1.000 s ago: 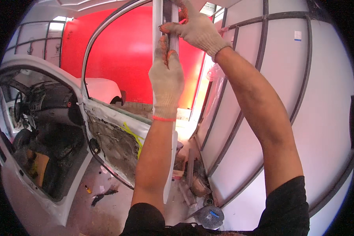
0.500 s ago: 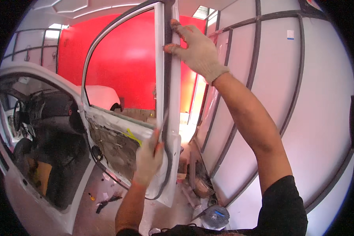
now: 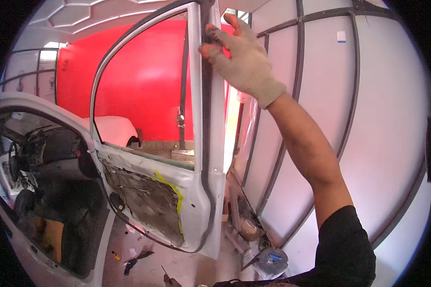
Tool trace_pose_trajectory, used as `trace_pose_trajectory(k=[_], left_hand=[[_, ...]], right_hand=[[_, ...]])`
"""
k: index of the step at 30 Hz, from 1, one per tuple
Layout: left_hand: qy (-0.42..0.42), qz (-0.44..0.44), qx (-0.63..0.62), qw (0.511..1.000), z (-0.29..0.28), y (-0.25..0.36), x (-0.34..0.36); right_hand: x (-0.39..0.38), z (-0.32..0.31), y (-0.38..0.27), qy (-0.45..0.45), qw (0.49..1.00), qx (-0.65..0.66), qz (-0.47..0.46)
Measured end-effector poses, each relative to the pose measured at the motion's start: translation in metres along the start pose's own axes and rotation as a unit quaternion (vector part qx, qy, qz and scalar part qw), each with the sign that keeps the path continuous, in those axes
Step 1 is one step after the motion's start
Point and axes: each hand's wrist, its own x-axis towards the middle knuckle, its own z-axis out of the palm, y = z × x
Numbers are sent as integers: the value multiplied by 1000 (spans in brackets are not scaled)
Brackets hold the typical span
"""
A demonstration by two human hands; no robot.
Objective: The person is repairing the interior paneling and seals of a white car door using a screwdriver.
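My right hand point(image 3: 239, 57), in a pale knit glove with orange-stained fingertips, has its fingers apart against the black rubber seal point(image 3: 206, 119) along the upright edge of a white car door point(image 3: 201, 196). The door stands open, its inner panel stripped, with yellow tape point(image 3: 177, 201) beside a grimy patch. At the bottom edge, only part of my left hand point(image 3: 170, 281) shows, seemingly closed on a thin tool point(image 3: 164, 269); most of that hand is cut off.
The car's cabin point(image 3: 43, 167) is at left, a white wall with dark framing point(image 3: 383, 95) at right, and a red wall point(image 3: 139, 67) behind. Timber scraps point(image 3: 239, 229), a round mesh object point(image 3: 273, 263) and small items point(image 3: 129, 263) lie on the floor.
My left hand has dropped from the upper door edge down to the bottom of the view. My right hand stays high, its fingers spreading a little. The view has shifted slightly.
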Motion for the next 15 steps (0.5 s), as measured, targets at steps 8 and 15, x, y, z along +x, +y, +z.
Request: trace_pose_trajectory(k=[8, 15], left_hand=[[24, 22, -36, 999, 19, -94, 21], [69, 29, 197, 978, 13, -219, -21]], right_hand=[[54, -41, 11, -40, 997, 54, 21], [92, -38, -6, -97, 993, 8, -64]])
